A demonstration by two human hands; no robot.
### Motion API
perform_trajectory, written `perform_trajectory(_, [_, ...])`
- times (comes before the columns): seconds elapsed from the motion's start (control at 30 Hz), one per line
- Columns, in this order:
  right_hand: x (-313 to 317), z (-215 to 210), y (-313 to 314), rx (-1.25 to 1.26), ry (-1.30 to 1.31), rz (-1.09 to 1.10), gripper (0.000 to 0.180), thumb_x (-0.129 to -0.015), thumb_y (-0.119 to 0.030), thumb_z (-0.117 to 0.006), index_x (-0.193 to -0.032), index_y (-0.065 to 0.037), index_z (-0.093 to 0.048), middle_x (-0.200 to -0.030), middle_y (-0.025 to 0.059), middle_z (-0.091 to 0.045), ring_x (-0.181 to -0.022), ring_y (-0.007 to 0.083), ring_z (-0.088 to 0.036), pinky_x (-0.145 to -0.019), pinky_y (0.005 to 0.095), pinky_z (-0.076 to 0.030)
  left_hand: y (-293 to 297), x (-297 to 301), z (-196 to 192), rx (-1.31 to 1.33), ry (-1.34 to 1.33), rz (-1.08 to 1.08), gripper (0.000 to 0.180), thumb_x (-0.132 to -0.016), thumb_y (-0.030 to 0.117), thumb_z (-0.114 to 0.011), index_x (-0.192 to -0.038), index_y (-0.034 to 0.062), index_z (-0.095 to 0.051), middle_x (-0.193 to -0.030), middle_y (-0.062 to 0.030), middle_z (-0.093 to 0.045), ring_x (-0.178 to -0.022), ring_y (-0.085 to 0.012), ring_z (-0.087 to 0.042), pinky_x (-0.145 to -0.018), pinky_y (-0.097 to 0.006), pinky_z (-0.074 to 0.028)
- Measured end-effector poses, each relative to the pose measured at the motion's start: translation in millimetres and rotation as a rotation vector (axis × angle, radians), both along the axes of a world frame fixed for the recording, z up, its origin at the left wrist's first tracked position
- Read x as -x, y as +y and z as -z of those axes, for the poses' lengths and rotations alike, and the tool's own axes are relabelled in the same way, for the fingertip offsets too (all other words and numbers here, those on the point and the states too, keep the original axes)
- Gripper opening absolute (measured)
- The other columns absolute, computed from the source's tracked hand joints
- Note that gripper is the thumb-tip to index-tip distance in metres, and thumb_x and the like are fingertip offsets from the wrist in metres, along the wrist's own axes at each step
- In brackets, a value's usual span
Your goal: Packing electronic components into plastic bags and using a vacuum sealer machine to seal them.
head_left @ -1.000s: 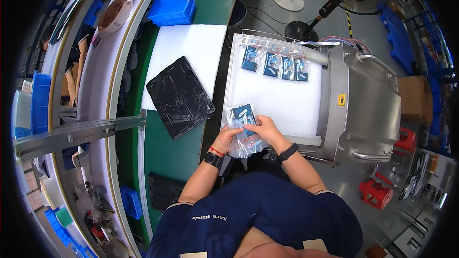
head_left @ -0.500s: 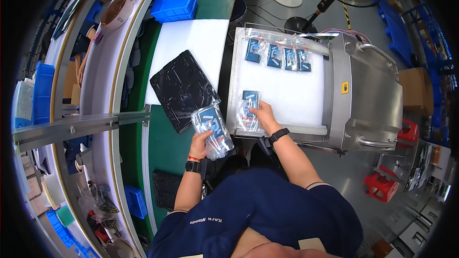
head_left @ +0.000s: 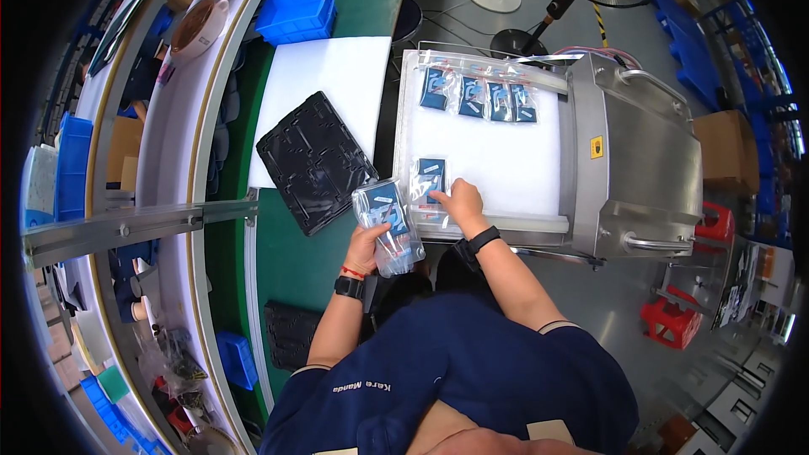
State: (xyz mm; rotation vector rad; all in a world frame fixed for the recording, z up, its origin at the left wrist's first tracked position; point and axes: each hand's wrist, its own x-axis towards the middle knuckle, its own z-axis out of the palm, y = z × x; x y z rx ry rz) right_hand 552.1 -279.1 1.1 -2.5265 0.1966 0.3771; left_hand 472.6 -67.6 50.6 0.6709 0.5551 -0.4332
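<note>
The biggest thing before you is the steel machine (head_left: 645,152) on your right, its flat white bed (head_left: 497,168) reaching toward your left. Next comes the long green tabletop (head_left: 291,261) on your left, with a white sheet (head_left: 337,67) over part of it. A black tray (head_left: 313,164) lies askew there, partly on the sheet and partly on the bare green, and a blue box (head_left: 297,17) stands beyond it.

On the bed, a row of four bags (head_left: 476,99) lies along the far edge, side by side and very close together; each is clear, with something flat and dark blue inside. Those four look laid out. A single bag (head_left: 431,173) lies by the bed's near left corner, well apart from the row, so I judge it the fifth one down.

What is not laid down is in your left grip (head_left: 362,248): it pinches the held bags (head_left: 383,202), thumb on top, just off the bed's left side. How many are stacked there I cannot tell. Your right grip (head_left: 465,202) has its fingertips at the single bag's right edge; whether they pinch it or merely press on it, I cannot tell.
</note>
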Motion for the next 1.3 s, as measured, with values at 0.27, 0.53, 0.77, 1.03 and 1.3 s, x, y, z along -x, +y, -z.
perform_trajectory(0.27, [21.6, -21.0, -7.2, -0.773, 0.141, 0.037, 0.021, -0.074, -0.017, -0.072, -0.079, 0.0, -0.06, -0.07, 0.0035, -0.061, -0.062, 0.0094, -0.054, -0.055, 0.0234, -0.044, -46.8, -22.9, 12.1, -0.155, -0.17, 0.172, 0.036, -0.078, -0.002, -0.058, -0.113, 0.0001, -0.051, -0.104, -0.0084, -0.06, -0.092, -0.0191, -0.06, -0.079, -0.035, -0.052])
perform_trajectory(0.53, [2.7, 23.8, -49.6, -1.071, 0.087, 0.369, 0.021, -0.073, -0.002, -0.069, -0.088, -0.001, -0.054, -0.076, 0.0036, -0.06, -0.066, 0.0084, -0.057, -0.057, 0.0226, -0.046, -52.4, -32.1, 14.3, -0.062, -0.058, 0.147, 0.039, -0.075, -0.005, -0.051, -0.113, -0.002, -0.05, -0.1, -0.0106, -0.061, -0.085, -0.0211, -0.062, -0.075, -0.034, -0.052])
perform_trajectory(0.77, [3.4, 6.5, -47.2, -0.09, -0.222, 0.193, 0.046, -0.063, -0.024, -0.079, -0.09, 0.001, -0.052, -0.073, 0.0129, -0.059, -0.064, 0.0297, -0.058, -0.059, 0.0346, -0.047, -43.5, -40.3, 4.4, -0.147, -0.104, 0.195, 0.041, -0.074, -0.008, -0.049, -0.115, -0.0048, -0.049, -0.102, -0.0143, -0.062, -0.089, -0.0226, -0.063, -0.079, -0.035, -0.052])
perform_trajectory(1.03, [12.4, -4.4, -41.0, -0.726, 0.162, 0.051, 0.035, -0.072, -0.02, -0.075, -0.095, -0.002, -0.055, -0.073, 0.0018, -0.059, -0.062, 0.0069, -0.053, -0.049, 0.0226, -0.041, -85.7, -45.9, 4.4, -0.197, -0.112, 0.263, 0.034, -0.076, -0.002, -0.06, -0.109, 0.0012, -0.054, -0.099, -0.006, -0.061, -0.084, -0.017, -0.06, -0.074, -0.034, -0.053])
perform_trajectory(1.3, [2.6, 24.4, -93.6, -0.997, -0.063, 0.484, 0.014, -0.077, 0.002, -0.062, -0.089, 0.002, -0.055, -0.079, 0.0058, -0.063, -0.069, 0.0087, -0.059, -0.059, 0.023, -0.047, -90.9, -50.3, 20.1, -0.015, -0.028, 0.302, 0.038, -0.077, -0.004, -0.053, -0.115, -0.0013, -0.049, -0.1, -0.0121, -0.061, -0.089, -0.0222, -0.062, -0.078, -0.036, -0.053])
